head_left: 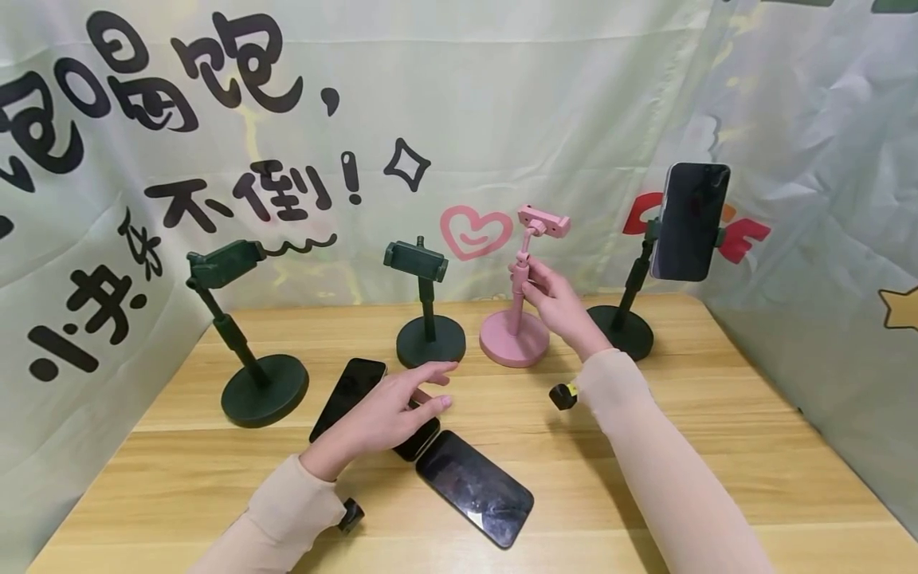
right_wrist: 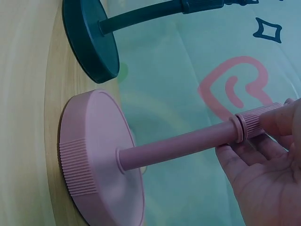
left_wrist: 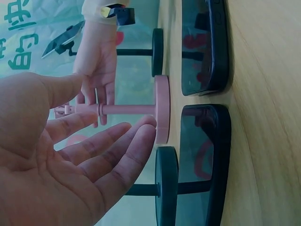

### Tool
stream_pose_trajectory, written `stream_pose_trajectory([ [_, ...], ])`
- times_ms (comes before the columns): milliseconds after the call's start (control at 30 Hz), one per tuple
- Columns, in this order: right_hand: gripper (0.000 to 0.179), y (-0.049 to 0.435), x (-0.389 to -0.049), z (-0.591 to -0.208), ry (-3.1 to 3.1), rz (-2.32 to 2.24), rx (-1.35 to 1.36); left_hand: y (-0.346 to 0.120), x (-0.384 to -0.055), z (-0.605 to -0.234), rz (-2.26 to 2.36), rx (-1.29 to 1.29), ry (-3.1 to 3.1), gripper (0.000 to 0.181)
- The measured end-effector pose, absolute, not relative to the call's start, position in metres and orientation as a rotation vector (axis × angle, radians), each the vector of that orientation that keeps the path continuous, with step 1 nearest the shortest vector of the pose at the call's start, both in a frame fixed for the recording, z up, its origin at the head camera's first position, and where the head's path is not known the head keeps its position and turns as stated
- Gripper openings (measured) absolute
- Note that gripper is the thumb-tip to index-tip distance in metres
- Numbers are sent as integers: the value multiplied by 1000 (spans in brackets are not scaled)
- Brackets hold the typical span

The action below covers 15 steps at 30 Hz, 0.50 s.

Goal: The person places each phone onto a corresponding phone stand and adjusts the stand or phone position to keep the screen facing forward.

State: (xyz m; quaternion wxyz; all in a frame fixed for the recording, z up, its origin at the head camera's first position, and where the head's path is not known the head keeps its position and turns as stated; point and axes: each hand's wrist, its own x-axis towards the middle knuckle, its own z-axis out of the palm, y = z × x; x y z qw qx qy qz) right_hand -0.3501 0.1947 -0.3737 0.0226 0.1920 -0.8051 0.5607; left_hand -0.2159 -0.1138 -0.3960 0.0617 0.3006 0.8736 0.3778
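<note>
A pink phone stand (head_left: 515, 339) stands upright toward the back of the table, its clamp at the top. My right hand (head_left: 555, 307) grips its ribbed collar, thumb and fingers around the post, as the right wrist view shows close up. My left hand (head_left: 387, 410) hovers over the phones, palm turned inward and fingers loosely spread, holding nothing. Beneath it lies a black phone (head_left: 423, 440), partly hidden by the hand. Another phone (head_left: 350, 389) lies left of that hand, and a third phone (head_left: 476, 488) lies nearer the front, screen up.
Dark green phone stands flank the pink one: a tilted one (head_left: 265, 391) at left, a shorter one (head_left: 430, 339) beside it, and one (head_left: 631, 331) at right carrying a phone (head_left: 690, 223) upright. A printed cloth (head_left: 574, 96) hangs behind the wooden table (head_left: 645, 446).
</note>
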Motion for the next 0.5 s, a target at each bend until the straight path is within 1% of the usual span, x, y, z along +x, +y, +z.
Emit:
stream_pose_trajectory([
  [333,56,197,-348,-374,-2515,1697,623,-114,-217,-396,1139,922,2625,53],
  [500,51,196,-345,-375,-2519,1676,627,-114,-218,-396,1132,931,2627,53],
])
